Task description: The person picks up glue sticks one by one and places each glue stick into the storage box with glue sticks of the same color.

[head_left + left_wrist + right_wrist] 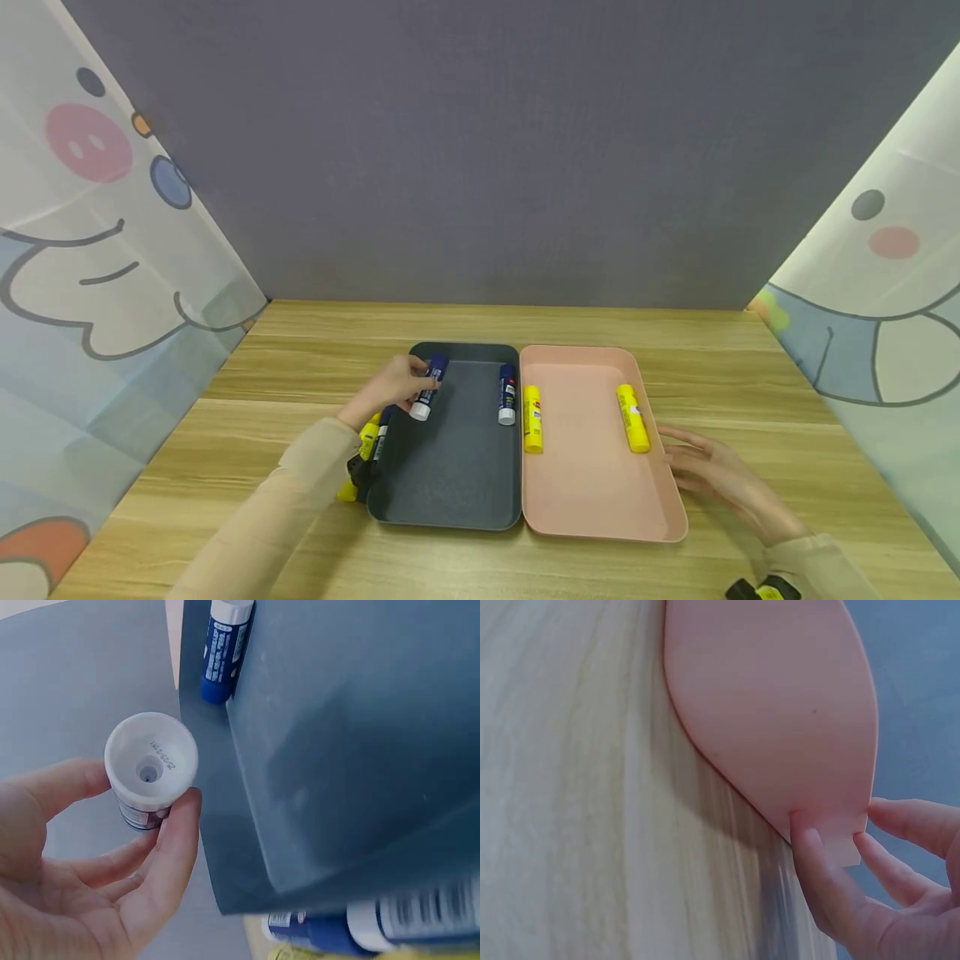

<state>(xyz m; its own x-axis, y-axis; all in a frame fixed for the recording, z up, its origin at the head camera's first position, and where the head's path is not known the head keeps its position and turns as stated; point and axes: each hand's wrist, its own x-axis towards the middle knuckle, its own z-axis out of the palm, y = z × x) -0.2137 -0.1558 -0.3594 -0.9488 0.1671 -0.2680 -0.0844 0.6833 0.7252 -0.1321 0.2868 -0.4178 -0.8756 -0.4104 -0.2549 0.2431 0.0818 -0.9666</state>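
Over the left side of the dark grey tray [457,475], my left hand [395,383] pinches a dark blue glue stick [431,388] between thumb and fingers. Its round white end [152,759] faces the camera in the left wrist view. Another blue glue stick [507,395] lies along the tray's right side. A pink tray [592,500] stands against the dark one, with a yellow glue stick [532,419] at its left side and another yellow glue stick [633,418] at its right. My right hand [712,473] touches the pink tray's outer right wall with extended fingers.
Left of the dark tray, partly behind my left forearm, lie a blue-and-white glue stick [381,437] and yellow glue sticks [368,437]. The wooden table [600,325] reaches a grey panel [510,167] at the back. Cartoon-printed cloths [150,275] hang at both sides.
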